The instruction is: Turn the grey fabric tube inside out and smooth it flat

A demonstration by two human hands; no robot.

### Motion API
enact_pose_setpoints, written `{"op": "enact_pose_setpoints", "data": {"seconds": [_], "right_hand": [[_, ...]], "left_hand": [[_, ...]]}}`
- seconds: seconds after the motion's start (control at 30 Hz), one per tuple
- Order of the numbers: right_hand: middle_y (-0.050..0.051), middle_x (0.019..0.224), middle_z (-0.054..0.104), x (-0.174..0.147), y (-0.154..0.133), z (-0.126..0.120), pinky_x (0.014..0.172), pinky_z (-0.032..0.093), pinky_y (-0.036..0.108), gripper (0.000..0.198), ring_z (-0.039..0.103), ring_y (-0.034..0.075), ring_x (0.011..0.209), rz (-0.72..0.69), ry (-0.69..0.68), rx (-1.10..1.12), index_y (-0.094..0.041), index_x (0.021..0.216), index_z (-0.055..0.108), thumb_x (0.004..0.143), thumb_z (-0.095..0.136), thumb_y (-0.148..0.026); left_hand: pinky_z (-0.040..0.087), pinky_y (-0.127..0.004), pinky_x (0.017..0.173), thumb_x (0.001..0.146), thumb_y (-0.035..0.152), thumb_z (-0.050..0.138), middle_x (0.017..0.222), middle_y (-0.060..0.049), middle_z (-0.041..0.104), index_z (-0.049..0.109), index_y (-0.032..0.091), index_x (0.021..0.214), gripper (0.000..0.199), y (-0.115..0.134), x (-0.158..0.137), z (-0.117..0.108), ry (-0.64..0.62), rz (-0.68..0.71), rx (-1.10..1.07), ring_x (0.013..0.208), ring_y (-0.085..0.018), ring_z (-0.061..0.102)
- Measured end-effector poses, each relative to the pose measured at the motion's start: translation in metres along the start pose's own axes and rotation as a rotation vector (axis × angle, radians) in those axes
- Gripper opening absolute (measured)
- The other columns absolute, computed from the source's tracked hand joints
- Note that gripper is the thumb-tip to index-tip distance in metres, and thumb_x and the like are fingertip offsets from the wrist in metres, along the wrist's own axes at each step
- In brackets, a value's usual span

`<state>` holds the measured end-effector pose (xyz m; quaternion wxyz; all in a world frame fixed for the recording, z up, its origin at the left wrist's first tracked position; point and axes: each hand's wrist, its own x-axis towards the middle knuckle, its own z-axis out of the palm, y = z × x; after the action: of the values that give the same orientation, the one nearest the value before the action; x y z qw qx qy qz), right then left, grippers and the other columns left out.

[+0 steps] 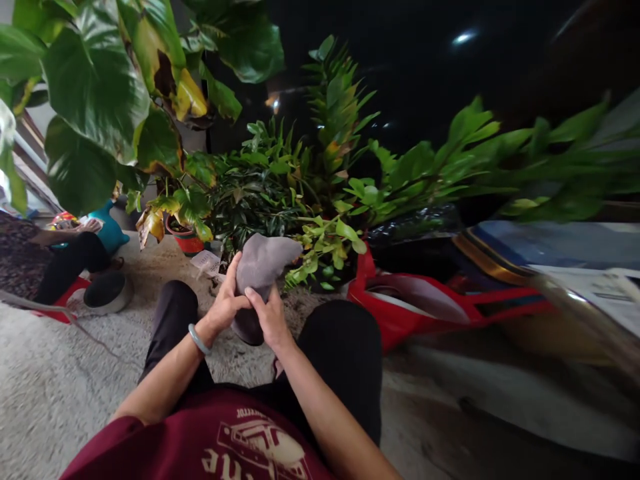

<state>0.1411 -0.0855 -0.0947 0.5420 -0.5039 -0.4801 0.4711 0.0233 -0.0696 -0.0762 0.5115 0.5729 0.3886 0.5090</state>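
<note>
Between my knees I hold a grey, smooth-surfaced piece [265, 260] that looks like fabric. Its top is broad, with one end pointing to the right, and a darker rounded part shows below my fingers; I cannot make out what kind of thing it is. My left hand [225, 303], with a pale bangle at the wrist, grips its left side. On its lower right side my right hand [269, 319] is closed, the thumb pressed against the front. The fingers behind the piece are hidden.
Potted plants [260, 180] stand close ahead. A red bag [405, 307] is at my right, beside stacked items [520, 247]. On the left another person [35, 257] sits by a teal object [109, 227] and a dark round bowl [106, 292]. A small red pot [186, 241] holds a plant.
</note>
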Motion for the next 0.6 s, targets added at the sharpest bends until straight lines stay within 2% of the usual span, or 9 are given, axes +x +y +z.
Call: {"op": "enact_pose_setpoints", "data": {"seconds": [0.13,0.2,0.27,0.33,0.4,0.47,0.53,0.6], "right_hand": [[0.010,0.111,0.076,0.003,0.001,-0.005,0.094,0.056,0.040,0.049,0.071,0.029,0.103,0.034,0.136,0.024,-0.022,0.115,0.066,0.074,0.071,-0.047],[0.009,0.104,0.078,0.011,-0.005,-0.011,0.087,0.058,0.039,0.044,0.072,0.028,0.095,0.053,0.197,0.080,-0.022,0.109,0.067,0.071,0.072,-0.044],[0.009,0.103,0.078,0.027,-0.022,-0.022,0.084,0.059,0.039,0.045,0.072,0.028,0.092,0.006,0.278,0.136,-0.021,0.107,0.068,0.068,0.074,-0.041],[0.010,0.108,0.077,0.053,-0.049,-0.035,0.087,0.058,0.039,0.049,0.071,0.028,0.096,-0.127,0.363,0.160,-0.019,0.110,0.068,0.067,0.076,-0.040],[0.009,0.112,0.076,0.083,-0.075,-0.043,0.090,0.057,0.039,0.051,0.070,0.027,0.103,-0.269,0.419,0.164,-0.018,0.115,0.067,0.070,0.075,-0.040],[0.009,0.114,0.075,0.107,-0.088,-0.040,0.089,0.058,0.037,0.050,0.070,0.026,0.105,-0.284,0.409,0.191,-0.019,0.116,0.066,0.071,0.072,-0.040],[0.009,0.109,0.076,0.112,-0.080,-0.026,0.081,0.060,0.036,0.044,0.073,0.026,0.097,-0.103,0.337,0.233,-0.020,0.112,0.066,0.073,0.069,-0.038],[0.008,0.097,0.078,0.094,-0.054,-0.007,0.071,0.061,0.037,0.036,0.075,0.027,0.083,0.187,0.237,0.270,-0.021,0.106,0.065,0.074,0.066,-0.038]], "left_hand": [[0.031,-0.041,0.123,0.066,0.017,0.072,0.160,-0.007,0.044,0.037,0.024,0.158,0.099,0.002,0.001,0.005,-0.039,0.022,-0.001,0.146,-0.030,0.042],[0.043,-0.043,0.114,0.065,0.021,0.078,0.149,-0.010,0.055,0.048,0.023,0.152,0.091,0.002,0.010,-0.006,-0.110,0.027,0.028,0.136,-0.032,0.052],[0.052,-0.041,0.099,0.065,0.025,0.082,0.130,-0.010,0.067,0.062,0.022,0.138,0.076,-0.001,0.027,-0.026,-0.105,0.008,0.041,0.120,-0.031,0.062],[0.055,-0.036,0.083,0.065,0.026,0.082,0.110,-0.009,0.071,0.072,0.020,0.117,0.054,-0.008,0.049,-0.050,0.083,-0.041,0.006,0.101,-0.026,0.067],[0.051,-0.030,0.070,0.062,0.022,0.080,0.096,-0.007,0.069,0.072,0.018,0.098,0.037,-0.019,0.074,-0.072,0.380,-0.113,-0.077,0.084,-0.019,0.064],[0.047,-0.026,0.065,0.060,0.019,0.078,0.090,-0.005,0.065,0.067,0.017,0.089,0.031,-0.034,0.096,-0.089,0.613,-0.182,-0.192,0.076,-0.015,0.060],[0.045,-0.025,0.065,0.061,0.018,0.077,0.087,-0.003,0.063,0.062,0.018,0.091,0.034,-0.048,0.112,-0.101,0.741,-0.209,-0.304,0.073,-0.012,0.058],[0.045,-0.026,0.068,0.064,0.022,0.078,0.085,-0.001,0.061,0.057,0.020,0.093,0.037,-0.059,0.123,-0.108,0.778,-0.191,-0.368,0.073,-0.012,0.057]]}}
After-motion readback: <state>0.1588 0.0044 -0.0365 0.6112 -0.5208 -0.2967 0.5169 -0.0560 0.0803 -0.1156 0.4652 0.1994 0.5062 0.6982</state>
